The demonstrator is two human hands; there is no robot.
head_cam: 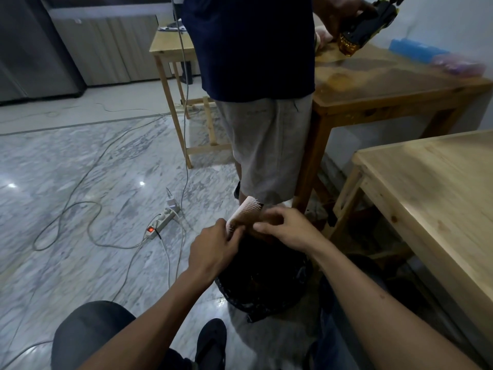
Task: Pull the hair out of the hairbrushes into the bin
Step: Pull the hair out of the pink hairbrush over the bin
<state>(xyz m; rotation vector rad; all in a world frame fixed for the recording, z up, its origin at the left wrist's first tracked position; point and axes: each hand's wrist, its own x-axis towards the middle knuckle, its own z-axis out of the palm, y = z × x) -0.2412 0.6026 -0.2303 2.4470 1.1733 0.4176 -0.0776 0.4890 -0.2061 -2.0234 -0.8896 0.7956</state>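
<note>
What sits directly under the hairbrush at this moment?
The bin, lined with a black bag, sits on the floor below the hairbrush, which the left hand and right hand hold. Its contents are too dark to make out.

Hairbrush [244,210] held above the bin [262,279], between tables [437,209] and power strip [162,221].

A second person in a dark blue shirt and grey shorts [266,145] stands on the grey marble floor [66,169], holding a black and gold object [365,28] over a dark wooden table [400,84]. A pale wooden table [440,196] is at the right and a small light wooden table [170,46] stands behind. A white power strip with a red lit switch [160,222] lies on the floor among grey cables [80,206].
</note>
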